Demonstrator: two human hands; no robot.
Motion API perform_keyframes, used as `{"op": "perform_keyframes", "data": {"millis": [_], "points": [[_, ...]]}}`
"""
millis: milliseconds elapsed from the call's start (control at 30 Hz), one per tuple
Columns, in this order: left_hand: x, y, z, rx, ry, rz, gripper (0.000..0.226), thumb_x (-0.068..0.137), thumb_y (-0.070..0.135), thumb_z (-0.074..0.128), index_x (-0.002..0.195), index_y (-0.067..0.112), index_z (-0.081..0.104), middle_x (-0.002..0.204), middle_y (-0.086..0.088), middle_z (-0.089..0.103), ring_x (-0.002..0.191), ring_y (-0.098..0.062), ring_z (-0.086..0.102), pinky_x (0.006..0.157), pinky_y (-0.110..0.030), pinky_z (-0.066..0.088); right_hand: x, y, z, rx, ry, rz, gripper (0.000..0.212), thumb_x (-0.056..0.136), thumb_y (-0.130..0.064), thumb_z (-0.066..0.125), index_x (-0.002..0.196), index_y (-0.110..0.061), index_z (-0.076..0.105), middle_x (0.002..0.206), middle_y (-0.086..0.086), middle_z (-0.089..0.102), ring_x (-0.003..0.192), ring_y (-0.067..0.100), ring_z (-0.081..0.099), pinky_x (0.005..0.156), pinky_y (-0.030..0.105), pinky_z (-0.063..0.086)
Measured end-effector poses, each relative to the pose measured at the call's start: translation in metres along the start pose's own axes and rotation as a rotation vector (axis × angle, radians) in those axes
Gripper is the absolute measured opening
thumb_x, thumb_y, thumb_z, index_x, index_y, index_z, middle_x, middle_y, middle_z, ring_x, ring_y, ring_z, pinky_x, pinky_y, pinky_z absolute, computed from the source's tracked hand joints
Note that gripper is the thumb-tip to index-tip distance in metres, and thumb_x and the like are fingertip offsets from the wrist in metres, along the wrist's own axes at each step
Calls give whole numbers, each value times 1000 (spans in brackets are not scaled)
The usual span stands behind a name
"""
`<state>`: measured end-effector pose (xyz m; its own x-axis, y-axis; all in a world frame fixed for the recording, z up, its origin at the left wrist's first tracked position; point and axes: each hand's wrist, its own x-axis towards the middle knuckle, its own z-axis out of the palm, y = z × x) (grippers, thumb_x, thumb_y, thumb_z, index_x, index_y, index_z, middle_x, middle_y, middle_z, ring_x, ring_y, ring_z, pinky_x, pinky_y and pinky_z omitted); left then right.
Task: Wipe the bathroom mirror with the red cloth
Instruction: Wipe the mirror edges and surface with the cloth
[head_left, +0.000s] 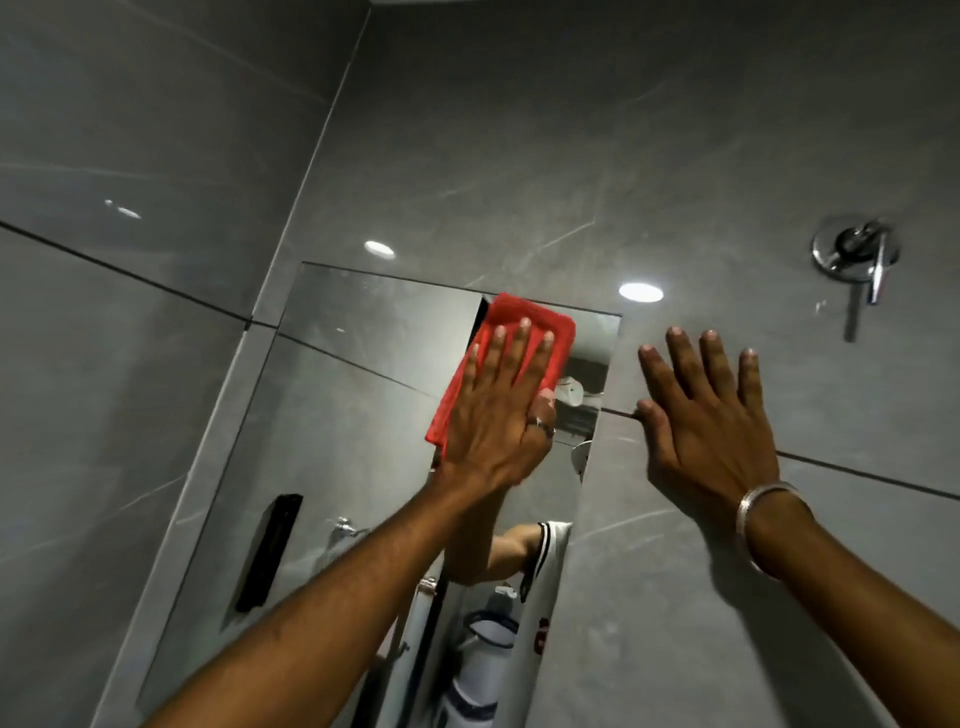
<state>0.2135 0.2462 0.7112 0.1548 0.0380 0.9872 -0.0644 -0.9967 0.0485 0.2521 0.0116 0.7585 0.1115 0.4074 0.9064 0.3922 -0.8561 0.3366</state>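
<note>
**Wiping under way at the mirror's top right**

We have the cloth (511, 358) pressed flat on the mirror (363, 405), near its upper right corner, with one corner of the cloth poking just past the top edge. Our left hand (498, 410) lies spread over it, fingers wide, palm pushing the cloth against the glass; nothing is gripped, it is held by pressure alone. Our right hand (711, 426) rests open and flat on the wall tile (675, 156) just beside the mirror's right edge, holding nothing, and we judge it a brace.

Progress: mid-task, by our reading. The cloth sits at the top, so the lower run of glass likely awaits. We cannot tell clean from unwiped areas; a few faint streaks show at upper left.

Around us: a chrome tap handle (857, 254) on the wall, well to the right, clear of the wiping path. A black fitting (270, 551) appears at the mirror's lower left; whether it sits on the glass or is reflected, we cannot tell. Our own forearms cross the lower mirror and hide part of it.
</note>
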Motion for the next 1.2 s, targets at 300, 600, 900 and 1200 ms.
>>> {"op": "perform_keyframes", "data": {"millis": [300, 600, 900, 1200], "points": [[53, 25, 3, -7, 83, -207, 71, 106, 48, 18, 163, 15, -9, 172, -7, -15, 159, -23, -15, 130, -48, -8, -5, 6, 2, -15, 4, -8, 66, 104, -49, 23, 165, -29, 12, 174, 3, 0, 161, 27, -7, 129, 57, -1], [-42, 84, 27, -117, 34, -83, 69, 109, 41, 29, 163, 13, -4, 173, -7, -10, 160, -22, -14, 130, -49, -9, -29, -14, 6, 50, 4, 40, 67, 104, -51, 20, 166, -27, 7, 175, 4, -6, 161, 27, -10, 129, 58, -1], [-289, 84, 47, -51, -101, -219, 73, 104, 42, 38, 164, 18, 3, 172, -8, 6, 161, -27, 1, 129, -56, 8, -89, -42, 18, 9, -64, -5, 68, 106, -52, 17, 166, -23, 4, 174, 13, 2, 160, 36, 1, 127, 62, 4], [-494, 55, 66, -18, -249, -123, 75, 101, 29, 43, 164, 17, 6, 174, -4, -1, 160, -32, 3, 129, -55, 5, -106, -47, 17, -6, -62, -57, 66, 107, -53, 10, 166, -22, 10, 172, 16, 11, 159, 39, 10, 128, 59, 8]]}}
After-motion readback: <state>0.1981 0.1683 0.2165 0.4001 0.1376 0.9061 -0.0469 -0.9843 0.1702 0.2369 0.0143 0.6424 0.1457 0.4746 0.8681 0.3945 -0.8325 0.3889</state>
